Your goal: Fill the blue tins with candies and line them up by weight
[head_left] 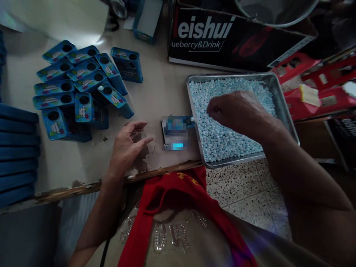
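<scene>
My left hand (pixel 129 142) hovers at the worn front part of the table with thumb and fingers apart, holding nothing. My right hand (pixel 235 109) is over a metal tray (pixel 201 150) full of small pale-blue pellets (pixel 219 139). Its fingers are curled closed, and whatever is inside them is hidden. Between my hands lies a small flat device (pixel 177 145) with a lit cyan patch; its upper part is blurred out. Beyond my left hand stands a group of blue printed boxes (pixel 86 70), several with a dark round hole on top.
Stacked blue packs (pixel 18 148) line the left edge. Behind the pellet tray sits a black printed carton (pixel 205 40) with a round container (pixel 275 13) on top. An open blue box (pixel 147 22) is at the back. Red plastic crates (pixel 314 100) stand at right.
</scene>
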`<state>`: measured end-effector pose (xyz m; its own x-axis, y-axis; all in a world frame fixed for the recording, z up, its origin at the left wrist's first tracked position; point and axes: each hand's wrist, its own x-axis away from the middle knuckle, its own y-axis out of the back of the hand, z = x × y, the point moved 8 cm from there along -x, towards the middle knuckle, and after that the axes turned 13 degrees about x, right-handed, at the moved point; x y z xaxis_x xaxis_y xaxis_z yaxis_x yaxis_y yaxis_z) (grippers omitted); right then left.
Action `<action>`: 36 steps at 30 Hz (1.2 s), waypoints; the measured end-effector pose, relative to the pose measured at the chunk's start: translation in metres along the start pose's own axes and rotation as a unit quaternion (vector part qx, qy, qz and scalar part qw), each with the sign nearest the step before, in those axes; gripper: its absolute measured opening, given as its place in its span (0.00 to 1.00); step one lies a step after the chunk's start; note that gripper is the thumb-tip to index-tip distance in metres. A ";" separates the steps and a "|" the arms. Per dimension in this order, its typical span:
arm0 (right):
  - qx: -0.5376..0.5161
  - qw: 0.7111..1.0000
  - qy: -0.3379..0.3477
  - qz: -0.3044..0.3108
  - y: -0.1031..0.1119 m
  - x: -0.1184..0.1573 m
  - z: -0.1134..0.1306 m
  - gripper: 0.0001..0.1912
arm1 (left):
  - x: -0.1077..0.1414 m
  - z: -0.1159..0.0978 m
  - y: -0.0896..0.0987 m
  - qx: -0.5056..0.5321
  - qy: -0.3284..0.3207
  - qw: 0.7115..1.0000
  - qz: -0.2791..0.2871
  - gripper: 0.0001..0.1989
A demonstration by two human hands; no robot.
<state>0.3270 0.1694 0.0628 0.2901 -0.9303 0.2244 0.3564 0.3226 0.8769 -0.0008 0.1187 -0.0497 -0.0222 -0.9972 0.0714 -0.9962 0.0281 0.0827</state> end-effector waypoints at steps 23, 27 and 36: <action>-0.098 0.994 -0.047 -0.032 -0.032 0.029 -0.059 0.17 | 0.004 -0.036 -0.019 -0.055 -0.031 0.998 0.001 0.20; -0.070 0.994 0.012 -0.082 -0.006 0.023 -0.012 0.09 | -0.002 -0.059 -0.032 -0.053 -0.067 0.996 -0.016 0.20; -0.024 0.992 0.116 -0.042 -0.005 0.000 0.047 0.13 | -0.006 -0.063 -0.048 -0.045 -0.107 0.993 0.021 0.24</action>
<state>0.2832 0.1594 0.0788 0.4533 -0.8903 0.0430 0.4272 0.2593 0.8662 0.0519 0.1279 0.0087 -0.0911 -0.9865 -0.1359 -0.9827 0.0670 0.1726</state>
